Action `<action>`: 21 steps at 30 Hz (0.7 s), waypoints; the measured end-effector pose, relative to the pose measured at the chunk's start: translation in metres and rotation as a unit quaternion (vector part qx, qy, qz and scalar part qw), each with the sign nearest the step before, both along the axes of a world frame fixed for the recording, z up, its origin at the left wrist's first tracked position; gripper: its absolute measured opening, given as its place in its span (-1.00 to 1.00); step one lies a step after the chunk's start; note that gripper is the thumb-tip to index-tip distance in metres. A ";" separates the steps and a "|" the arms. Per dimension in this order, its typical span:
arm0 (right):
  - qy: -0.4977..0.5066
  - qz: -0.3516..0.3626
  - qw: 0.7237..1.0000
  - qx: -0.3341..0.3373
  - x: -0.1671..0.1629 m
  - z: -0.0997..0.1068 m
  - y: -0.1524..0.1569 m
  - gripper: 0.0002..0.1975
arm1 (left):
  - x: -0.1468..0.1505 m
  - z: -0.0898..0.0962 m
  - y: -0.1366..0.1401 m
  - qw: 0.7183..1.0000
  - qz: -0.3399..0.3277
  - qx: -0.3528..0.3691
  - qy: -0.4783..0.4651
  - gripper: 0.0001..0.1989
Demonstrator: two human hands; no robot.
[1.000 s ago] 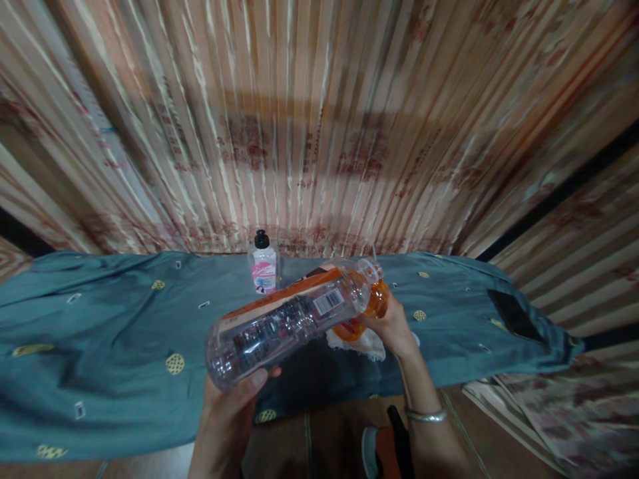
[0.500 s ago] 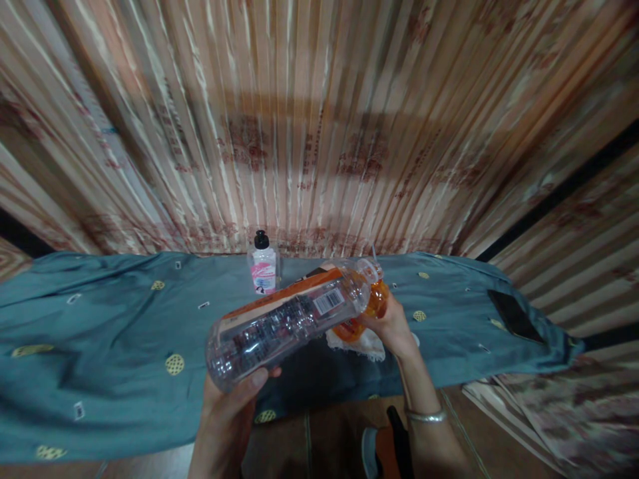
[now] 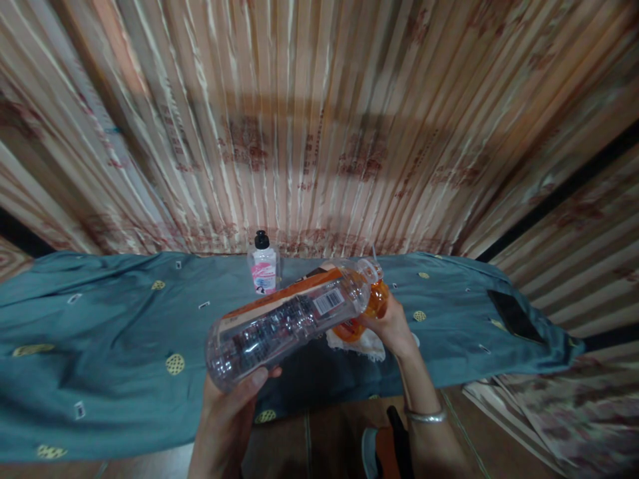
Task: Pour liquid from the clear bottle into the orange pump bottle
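My left hand (image 3: pixel 232 406) is closed around the lower end of a large clear plastic bottle (image 3: pixel 284 326) with an orange and cream label and a barcode. The bottle is tilted, its neck pointing right. At its mouth is the top of a smaller bottle (image 3: pixel 377 301) of orange liquid, gripped around its neck by my right hand (image 3: pixel 392 326). Whether the two mouths touch, I cannot tell. Part of the orange bottle is hidden behind the clear one. Beneath it lies a white fringed cloth (image 3: pixel 367 346).
A white and pink bottle with a black cap (image 3: pixel 263 266) stands toward the back. To the right lies a dark flat phone-like object (image 3: pixel 514 314). A teal patterned cloth (image 3: pixel 120 346) covers the table, and a pleated curtain (image 3: pixel 309 133) hangs behind it.
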State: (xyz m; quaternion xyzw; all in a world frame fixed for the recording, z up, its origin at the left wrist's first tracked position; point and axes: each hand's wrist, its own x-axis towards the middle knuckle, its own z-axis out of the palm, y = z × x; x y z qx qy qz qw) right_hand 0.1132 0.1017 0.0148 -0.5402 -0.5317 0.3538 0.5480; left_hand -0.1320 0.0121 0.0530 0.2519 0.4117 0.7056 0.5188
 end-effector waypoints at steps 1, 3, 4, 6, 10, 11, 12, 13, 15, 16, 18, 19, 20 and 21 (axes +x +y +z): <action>0.006 0.002 1.000 0.002 0.000 -0.001 0.000 -0.36 | 0.000 0.000 0.000 1.000 0.001 0.001 0.001 -0.42; 0.008 0.006 1.000 0.007 0.000 -0.002 0.001 -0.37 | 0.000 0.000 0.000 1.000 0.000 0.003 0.006 -0.43; 0.005 0.006 1.000 0.010 0.000 -0.002 0.001 -0.37 | 0.000 -0.001 0.000 1.000 -0.001 0.003 0.008 -0.43; -0.001 0.005 1.000 0.013 0.000 -0.002 0.001 -0.38 | 0.000 -0.001 0.000 1.000 -0.004 0.003 0.010 -0.42; 0.009 0.006 1.000 0.006 0.000 0.000 0.000 -0.39 | 0.000 -0.001 0.000 1.000 0.002 -0.006 0.014 -0.42; 0.014 0.006 1.000 0.004 0.000 0.000 0.000 -0.39 | 0.000 -0.001 0.000 1.000 0.004 -0.006 0.012 -0.43; 0.018 0.006 1.000 0.002 0.000 0.000 0.000 -0.38 | 0.000 0.000 0.000 1.000 0.005 -0.005 0.010 -0.43; 0.021 0.006 1.000 0.001 0.000 0.000 0.001 -0.37 | 0.001 0.000 0.000 1.000 0.006 -0.003 0.008 -0.43; 0.023 0.005 1.000 0.000 0.000 0.000 0.001 -0.35 | 0.001 0.001 0.000 1.000 0.003 0.002 0.006 -0.44; 0.019 0.005 1.000 -0.001 0.000 0.000 0.001 -0.35 | 0.001 0.001 0.000 1.000 0.001 0.004 0.006 -0.45; 0.010 0.003 1.000 -0.002 0.000 0.000 0.000 -0.35 | 0.001 0.001 0.000 1.000 -0.004 0.009 0.007 -0.45; 0.007 0.003 1.000 -0.003 0.000 0.000 0.000 -0.34 | 0.001 0.000 0.001 1.000 -0.006 0.010 0.007 -0.43; 0.006 0.004 1.000 -0.004 0.000 0.000 0.000 -0.34 | 0.001 0.000 0.001 1.000 -0.006 0.011 0.007 -0.41; 0.007 0.005 1.000 -0.005 0.000 0.000 0.000 -0.33 | 0.001 -0.001 0.001 1.000 -0.006 0.012 0.007 -0.40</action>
